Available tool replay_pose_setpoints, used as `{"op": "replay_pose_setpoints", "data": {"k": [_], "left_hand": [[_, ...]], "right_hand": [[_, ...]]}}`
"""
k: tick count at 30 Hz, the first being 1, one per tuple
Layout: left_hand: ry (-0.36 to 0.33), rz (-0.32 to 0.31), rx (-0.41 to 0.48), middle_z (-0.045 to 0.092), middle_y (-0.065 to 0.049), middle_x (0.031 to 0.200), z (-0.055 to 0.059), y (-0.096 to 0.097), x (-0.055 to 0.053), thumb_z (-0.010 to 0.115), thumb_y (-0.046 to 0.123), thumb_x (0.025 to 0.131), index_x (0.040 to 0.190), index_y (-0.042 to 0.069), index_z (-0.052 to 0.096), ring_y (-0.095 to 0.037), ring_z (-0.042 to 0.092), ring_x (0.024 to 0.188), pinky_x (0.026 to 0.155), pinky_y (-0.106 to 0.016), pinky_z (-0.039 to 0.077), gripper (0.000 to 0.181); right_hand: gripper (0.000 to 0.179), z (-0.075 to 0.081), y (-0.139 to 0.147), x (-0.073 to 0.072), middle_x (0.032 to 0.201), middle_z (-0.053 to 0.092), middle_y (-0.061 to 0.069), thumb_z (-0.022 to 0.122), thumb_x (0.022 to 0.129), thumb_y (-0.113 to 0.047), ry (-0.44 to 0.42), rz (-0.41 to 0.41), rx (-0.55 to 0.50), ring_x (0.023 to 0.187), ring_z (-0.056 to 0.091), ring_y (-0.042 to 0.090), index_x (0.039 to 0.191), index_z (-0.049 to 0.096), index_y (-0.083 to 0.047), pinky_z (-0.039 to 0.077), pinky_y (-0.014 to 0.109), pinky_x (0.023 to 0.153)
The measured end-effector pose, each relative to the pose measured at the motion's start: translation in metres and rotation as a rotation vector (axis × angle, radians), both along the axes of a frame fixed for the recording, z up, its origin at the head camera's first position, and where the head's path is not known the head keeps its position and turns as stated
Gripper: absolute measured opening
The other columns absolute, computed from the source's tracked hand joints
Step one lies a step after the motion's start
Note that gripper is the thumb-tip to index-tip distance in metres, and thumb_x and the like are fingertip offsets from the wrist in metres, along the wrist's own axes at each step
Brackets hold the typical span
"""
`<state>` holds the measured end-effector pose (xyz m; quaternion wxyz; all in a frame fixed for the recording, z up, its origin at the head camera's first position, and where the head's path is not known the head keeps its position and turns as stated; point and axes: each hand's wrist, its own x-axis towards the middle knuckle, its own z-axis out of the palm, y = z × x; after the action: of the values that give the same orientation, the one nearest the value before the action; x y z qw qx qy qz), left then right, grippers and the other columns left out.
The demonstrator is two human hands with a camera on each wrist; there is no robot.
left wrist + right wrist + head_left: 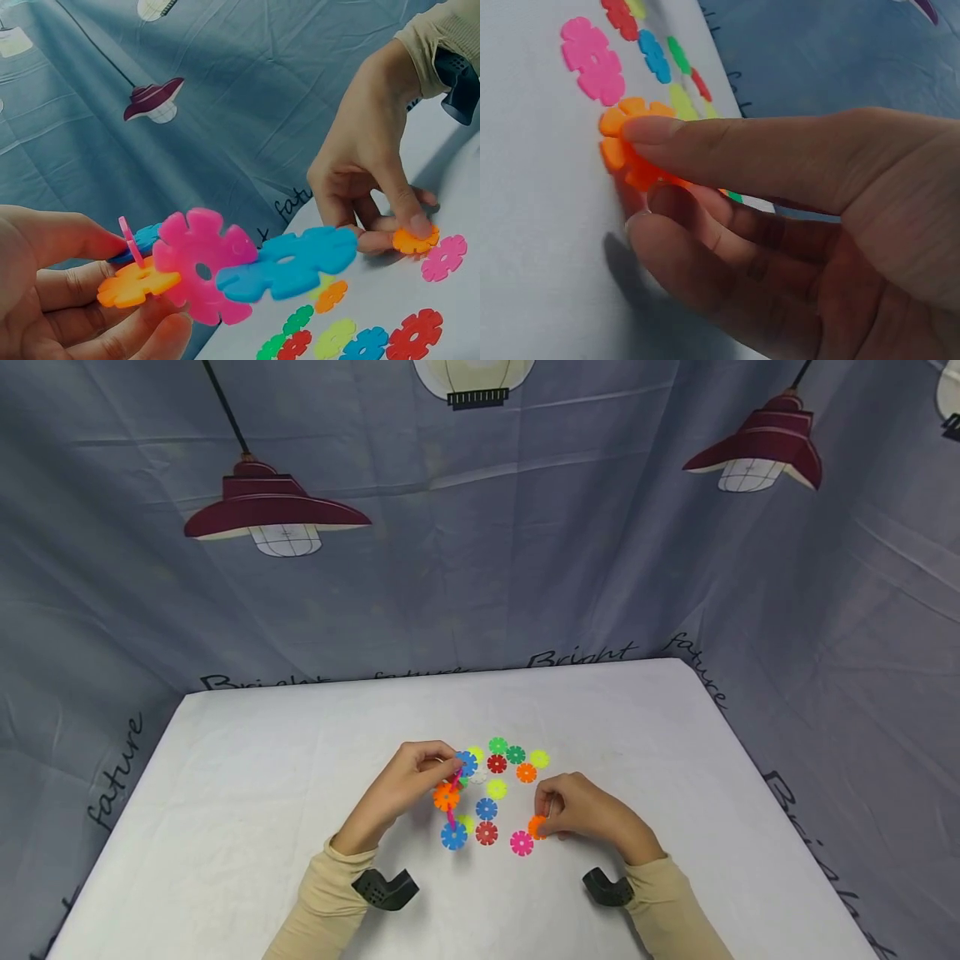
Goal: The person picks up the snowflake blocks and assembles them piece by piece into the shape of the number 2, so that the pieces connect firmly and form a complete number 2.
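My left hand grips a chain of interlocking snowflake discs. In the left wrist view, a pink disc joins an orange disc and a light blue disc. Behind the orange one, a second pink disc, seen edge-on, meets another blue disc by the fingers. My right hand pinches a single orange disc between thumb and fingers, low over the table. Beside it on the cloth lies a loose pink disc. The thumb covers part of the orange disc.
Several loose discs lie between the hands on the white table, among them a red disc, a blue disc and a yellow disc. Farther back are a green disc and another orange disc. A printed curtain hangs behind.
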<state>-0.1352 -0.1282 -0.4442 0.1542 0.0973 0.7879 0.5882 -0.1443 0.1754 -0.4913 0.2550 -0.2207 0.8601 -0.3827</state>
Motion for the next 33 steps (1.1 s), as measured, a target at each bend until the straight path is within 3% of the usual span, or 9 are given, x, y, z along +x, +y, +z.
{"op": "replay_pose_setpoints", "data": {"k": [5,10,15,19,25,29,33], "left_hand": [[-0.008,0.000,0.011,0.074,-0.021,0.100,0.001,0.000,0.000,0.067,0.023,0.101,0.102,0.004,0.074,-0.016,0.066,0.087,0.088,-0.034,0.051,0.021],[-0.016,0.008,0.017,0.074,-0.020,0.098,0.001,0.001,0.001,0.066,0.023,0.100,0.101,0.003,0.074,-0.016,0.065,0.086,0.086,-0.033,0.052,0.021],[-0.023,0.006,0.037,0.074,-0.018,0.095,0.002,0.001,0.001,0.066,0.023,0.100,0.101,0.003,0.074,-0.017,0.064,0.085,0.086,-0.032,0.052,0.022],[-0.017,0.000,0.062,0.072,-0.015,0.092,0.003,0.001,0.001,0.065,0.022,0.101,0.101,0.001,0.073,-0.017,0.064,0.084,0.086,-0.031,0.053,0.023],[-0.021,-0.004,0.098,0.069,-0.001,0.084,0.005,0.001,0.003,0.065,0.022,0.101,0.098,0.003,0.073,-0.018,0.064,0.084,0.089,-0.034,0.054,0.022],[-0.033,-0.017,0.117,0.069,0.000,0.083,0.005,0.002,0.003,0.067,0.026,0.101,0.098,0.004,0.074,-0.019,0.064,0.084,0.090,-0.035,0.054,0.024],[-0.029,-0.025,0.127,0.071,-0.007,0.087,0.004,0.002,0.003,0.067,0.028,0.102,0.099,0.004,0.074,-0.021,0.065,0.084,0.087,-0.031,0.056,0.026]], "right_hand": [[0.017,0.005,-0.005,-0.003,0.069,0.067,0.001,0.084,0.085,-0.008,0.060,-0.042,-0.060,0.057,0.063,0.016,0.085,0.067,-0.011,0.054,0.025,0.058],[0.013,0.020,-0.020,-0.009,0.081,0.074,0.000,0.083,0.087,-0.014,0.161,-0.171,-0.222,0.066,0.071,0.017,0.095,0.072,-0.014,0.062,0.036,0.065],[0.018,0.040,-0.036,-0.012,0.090,0.078,0.006,0.085,0.087,-0.021,0.178,-0.247,-0.392,0.074,0.075,0.030,0.101,0.077,-0.013,0.064,0.046,0.069],[0.017,0.048,-0.044,-0.013,0.095,0.079,0.009,0.084,0.087,-0.019,0.176,-0.232,-0.451,0.076,0.076,0.027,0.101,0.078,-0.013,0.064,0.050,0.069],[0.013,0.050,-0.048,-0.010,0.094,0.078,0.008,0.083,0.087,-0.012,0.241,-0.208,-0.469,0.077,0.075,0.026,0.100,0.079,-0.012,0.064,0.043,0.066],[0.012,0.050,-0.051,-0.007,0.092,0.079,0.003,0.084,0.086,-0.012,0.391,-0.144,-0.458,0.078,0.074,0.014,0.097,0.080,-0.016,0.063,0.032,0.063],[0.013,0.050,-0.054,-0.004,0.091,0.079,-0.003,0.085,0.085,-0.012,0.588,-0.075,-0.413,0.082,0.072,0.007,0.097,0.081,-0.017,0.061,0.023,0.066]]}}
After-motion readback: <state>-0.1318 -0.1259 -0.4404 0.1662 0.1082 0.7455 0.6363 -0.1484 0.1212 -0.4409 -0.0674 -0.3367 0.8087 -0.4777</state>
